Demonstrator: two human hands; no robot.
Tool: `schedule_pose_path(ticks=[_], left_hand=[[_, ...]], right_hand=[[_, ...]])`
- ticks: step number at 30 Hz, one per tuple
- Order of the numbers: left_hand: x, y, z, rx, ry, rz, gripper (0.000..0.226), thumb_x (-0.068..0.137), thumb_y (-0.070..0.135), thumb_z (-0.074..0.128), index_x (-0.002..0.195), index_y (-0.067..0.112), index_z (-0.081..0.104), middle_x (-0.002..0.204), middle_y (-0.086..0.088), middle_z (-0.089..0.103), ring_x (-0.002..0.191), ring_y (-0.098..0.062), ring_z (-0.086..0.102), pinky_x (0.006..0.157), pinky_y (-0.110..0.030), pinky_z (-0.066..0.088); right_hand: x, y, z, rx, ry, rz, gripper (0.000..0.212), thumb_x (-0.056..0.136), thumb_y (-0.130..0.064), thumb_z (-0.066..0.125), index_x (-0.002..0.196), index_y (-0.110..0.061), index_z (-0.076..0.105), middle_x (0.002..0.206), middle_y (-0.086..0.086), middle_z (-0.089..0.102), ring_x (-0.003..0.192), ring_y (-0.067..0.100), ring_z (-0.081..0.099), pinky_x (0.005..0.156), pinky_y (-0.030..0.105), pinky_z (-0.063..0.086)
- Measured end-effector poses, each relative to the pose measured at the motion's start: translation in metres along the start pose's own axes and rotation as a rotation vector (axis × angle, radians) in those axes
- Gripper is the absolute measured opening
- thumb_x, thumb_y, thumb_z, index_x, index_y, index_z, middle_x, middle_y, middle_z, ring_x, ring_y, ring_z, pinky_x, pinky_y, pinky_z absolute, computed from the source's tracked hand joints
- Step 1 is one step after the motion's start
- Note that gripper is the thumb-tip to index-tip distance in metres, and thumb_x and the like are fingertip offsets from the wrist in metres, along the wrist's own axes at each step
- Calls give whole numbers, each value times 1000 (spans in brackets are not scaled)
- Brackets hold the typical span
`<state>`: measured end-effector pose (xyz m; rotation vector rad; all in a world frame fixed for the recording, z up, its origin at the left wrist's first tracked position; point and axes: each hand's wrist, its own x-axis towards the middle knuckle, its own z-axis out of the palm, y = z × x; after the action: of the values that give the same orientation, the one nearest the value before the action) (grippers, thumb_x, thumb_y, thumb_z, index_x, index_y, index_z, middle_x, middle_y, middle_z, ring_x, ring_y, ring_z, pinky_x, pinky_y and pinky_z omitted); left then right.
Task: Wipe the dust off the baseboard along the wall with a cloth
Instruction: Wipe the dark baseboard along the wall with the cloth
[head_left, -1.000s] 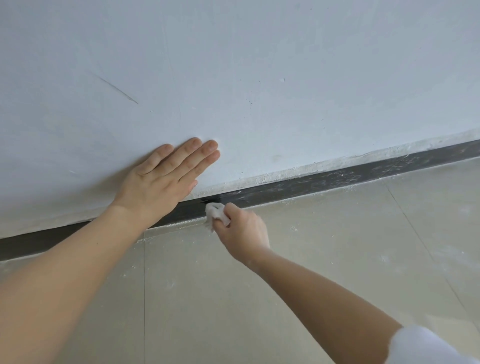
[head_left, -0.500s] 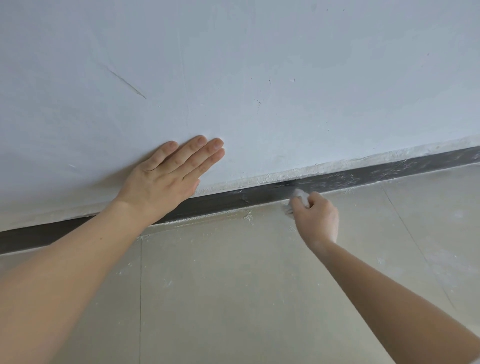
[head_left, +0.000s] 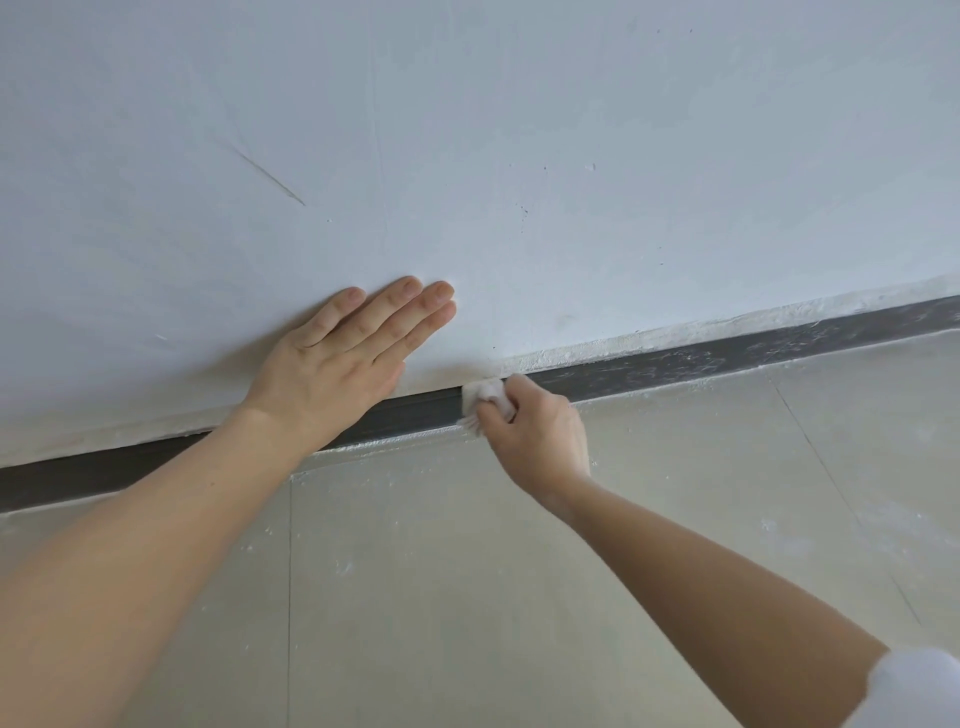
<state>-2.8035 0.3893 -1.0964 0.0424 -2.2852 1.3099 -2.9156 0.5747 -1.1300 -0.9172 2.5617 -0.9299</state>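
Running from the 9 o'clock edge of the view up toward 3 o'clock, a long dark grey baseboard (head_left: 675, 366) is seen at the foot of the wall. A small crumpled white cloth (head_left: 485, 392) is pressed against its face near the middle of the view. Toward 3 o'clock of the cloth the dark surface is streaked with pale dust and scuffs; toward 9 o'clock it is seen plain and dark.

The cloth is bunched in the right hand (head_left: 535, 431), whose fingers are curled round it. Only its upper part and a frayed edge at 7 o'clock are left showing.

The left hand (head_left: 332, 364) is laid flat on the wall at 10 o'clock of the cloth, fingers straight and close together, pointed toward 2 o'clock, with nothing held. The baseboard is crossed by its forearm. The two hands are apart, though near each other.

A rough off-white plaster band (head_left: 649, 338) is seen along the top of the baseboard. Above it the upper half is filled by the pale grey-white painted wall (head_left: 519, 130), marked by a thin slanted scratch (head_left: 270, 179) at 10 o'clock and a few dark specks. Below, beige floor tiles (head_left: 467, 571) dusted with white flecks are crossed by thin joints. A white sleeve (head_left: 919, 686) is glimpsed on the right arm at the 5 o'clock corner.
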Motion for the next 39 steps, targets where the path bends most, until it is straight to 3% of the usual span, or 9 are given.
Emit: schedule_pose_path(ticks=[11,17,23,26,29,32,36,39], left_hand=[[2,3,2,-39,26,-21,72,92,34,43,155,18,12,161,-3,-9,148,-20,-9,116,-35,1],[4,11,-3,-108,-5,-52,73,88,32,45,154,14,18,161,-5,-3,148,-21,-4,118,-38,0],[33,38,-18,-250,-9,39,75,85,24,44,153,11,19,160,-5,8,147,-20,7,117,-37,6],[54,51,-24,-266,-7,53,71,88,26,40,153,10,18,160,-4,10,146,-19,11,118,-37,4],[62,59,-24,-287,-43,43,68,89,25,36,153,8,18,160,-5,11,146,-21,9,119,-37,5],[62,61,-22,-259,-79,31,68,89,24,33,153,8,16,160,-6,8,147,-21,7,119,-37,3],[62,63,-20,-252,-74,15,71,86,23,39,153,8,19,160,-5,8,146,-20,10,119,-37,6],[62,64,-18,-236,-76,17,72,86,23,39,153,8,19,161,-6,6,146,-20,9,118,-37,6]], right_hand=[[14,90,-62,-59,287,312,39,85,-24,54,56,-15,30,50,-1,33,53,22,33,46,31,22],[-7,68,-38,-116,67,170,42,88,-33,55,58,-17,30,50,-2,38,57,28,41,51,34,24],[3,38,-21,-181,-73,6,36,96,-38,41,66,-22,30,62,-1,46,66,30,46,59,32,28],[14,54,-33,-242,-59,32,29,96,-36,40,73,-18,36,66,0,50,70,33,52,60,33,30],[18,79,-53,-271,-25,73,32,95,-33,41,66,-23,33,69,1,52,76,34,58,61,33,34],[24,115,-72,-242,98,217,27,94,-34,44,70,-21,44,74,8,58,77,34,59,61,33,37],[23,144,-91,-139,274,341,38,90,-33,48,60,-13,37,54,3,42,59,29,44,47,31,23],[12,139,-88,-113,208,289,41,89,-35,52,58,-15,35,50,1,40,54,27,40,47,32,23]])
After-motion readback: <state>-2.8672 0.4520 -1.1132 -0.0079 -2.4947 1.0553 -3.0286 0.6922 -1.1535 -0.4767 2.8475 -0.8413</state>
